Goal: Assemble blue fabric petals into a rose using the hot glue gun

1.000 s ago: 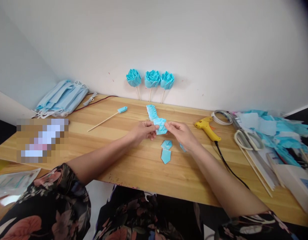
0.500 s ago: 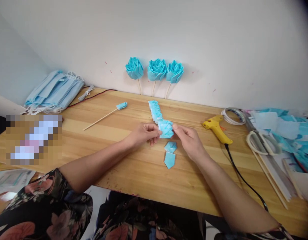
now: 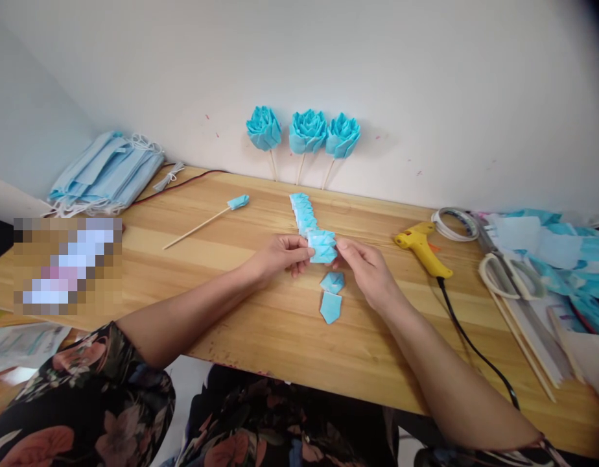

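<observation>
My left hand (image 3: 279, 257) and my right hand (image 3: 366, 269) both pinch a small stack of folded blue petals (image 3: 321, 246) just above the wooden table (image 3: 260, 311). The stack is the near end of a row of folded blue petals (image 3: 302, 210) lying on the table and running towards the wall. Two loose folded petals (image 3: 331, 295) lie on the wood just below my hands. A thin wooden stick with a blue tip (image 3: 205, 221) lies to the left of my hands.
Three blue roses on sticks (image 3: 304, 133) lean on the wall. A pile of blue face masks (image 3: 105, 175) lies far left. A yellow glue gun (image 3: 422, 248) with black cord, a tape roll (image 3: 452, 224), scissors (image 3: 511, 275), sticks and blue scraps (image 3: 562, 253) fill the right side.
The camera view shifted a little, so everything sits slightly right of and higher than before. My hands keep pinching the petal stack with only small finger movement.
</observation>
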{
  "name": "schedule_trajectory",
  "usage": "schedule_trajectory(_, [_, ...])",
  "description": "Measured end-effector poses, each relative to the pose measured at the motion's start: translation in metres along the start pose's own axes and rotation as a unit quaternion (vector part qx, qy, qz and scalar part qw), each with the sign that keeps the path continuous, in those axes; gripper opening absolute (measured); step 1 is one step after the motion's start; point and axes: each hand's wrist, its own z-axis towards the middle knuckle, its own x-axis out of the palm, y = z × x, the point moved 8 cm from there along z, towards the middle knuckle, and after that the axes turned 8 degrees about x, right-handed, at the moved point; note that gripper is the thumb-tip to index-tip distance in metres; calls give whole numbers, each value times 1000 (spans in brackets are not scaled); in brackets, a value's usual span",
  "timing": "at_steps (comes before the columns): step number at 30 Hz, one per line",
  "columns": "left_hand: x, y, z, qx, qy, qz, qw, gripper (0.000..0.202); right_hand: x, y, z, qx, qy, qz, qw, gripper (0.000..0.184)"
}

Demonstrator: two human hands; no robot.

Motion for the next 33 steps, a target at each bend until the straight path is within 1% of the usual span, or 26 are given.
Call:
schedule_trajectory(2, [1, -1, 0, 5, -4, -4, 1000, 28, 5, -3, 0, 26, 18, 0, 999, 34])
schedule_trajectory(4, [2, -3, -1, 7, -5, -6, 1000, 28, 7, -7, -1, 41, 22, -5, 999, 27])
schedule_trajectory(7, [5, -5, -1, 6, 0, 0, 1000, 26, 8, -8, 0, 33, 19, -16, 999, 21])
schedule_trajectory(13, [5, -6, -2, 8, 7, 10, 1000, 27, 8, -7, -2, 13, 20, -43, 999, 17])
schedule_trajectory(17, [3, -7, -2, 18, 4, 5, 1000, 27, 7, -5, -2, 21, 28, -30, 999, 22])
schedule_trajectory(19, [3, -7, -2, 17, 0, 4, 1000, 26, 5, -2, -2, 21, 28, -26, 999, 31])
schedule_trajectory(22, [2, -7, -3, 11, -5, 9, 1000, 26, 1, 6, -2, 0, 10, -30, 1000, 44])
schedule_trajectory(28, [5, -8, -2, 10, 3, 11, 1000, 26, -2, -1, -2, 11, -24, -51, 998, 35])
schedule_trajectory(33, [4, -9, -1, 17, 9, -6, 1000, 27, -1, -2, -1, -3, -19, -65, 998, 32])
